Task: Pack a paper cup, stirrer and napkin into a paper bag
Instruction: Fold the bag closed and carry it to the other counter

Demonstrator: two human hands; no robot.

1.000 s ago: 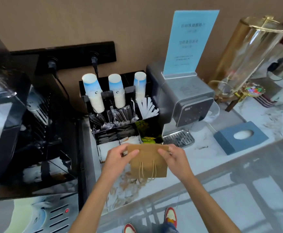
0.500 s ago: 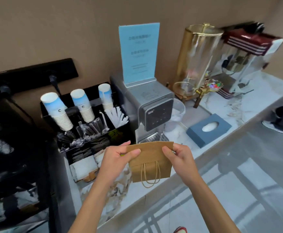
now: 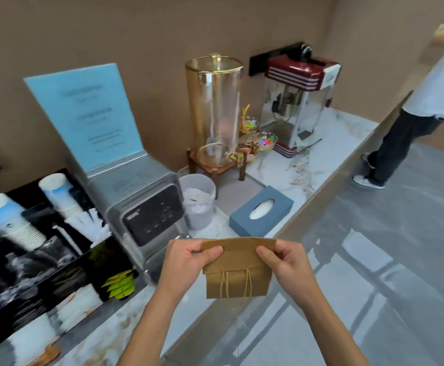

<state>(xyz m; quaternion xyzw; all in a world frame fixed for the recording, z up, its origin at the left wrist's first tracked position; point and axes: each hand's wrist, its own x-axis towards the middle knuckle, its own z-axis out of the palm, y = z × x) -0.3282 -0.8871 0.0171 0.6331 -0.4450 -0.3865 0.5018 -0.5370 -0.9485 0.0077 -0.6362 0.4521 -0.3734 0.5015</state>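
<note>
A flat folded brown paper bag [image 3: 238, 270] with twine handles hangs in front of me above the counter edge. My left hand [image 3: 189, 262] pinches its top left corner and my right hand [image 3: 285, 262] pinches its top right corner. Stacks of white and blue paper cups [image 3: 12, 223] stand upside down in a black organiser [image 3: 25, 283] at the left, with a second stack [image 3: 62, 196] behind. White stirrers [image 3: 94, 228] fan out beside the cups. White napkins [image 3: 31, 339] lie in the organiser's lowest tray. A blue tissue box [image 3: 261, 211] sits on the counter beyond the bag.
A silver machine [image 3: 141, 202] with a blue sign [image 3: 89, 114] stands behind the bag, next to a small white bin [image 3: 198, 202]. Further right are a gold glass dispenser [image 3: 215, 109] and a red popcorn machine [image 3: 297, 101]. A person [image 3: 421, 107] stands at the far right.
The view has swung to the right, so the organiser now sits at the left edge. Both hands still hold the bag by its top corners, and the folded top flap has lifted.
</note>
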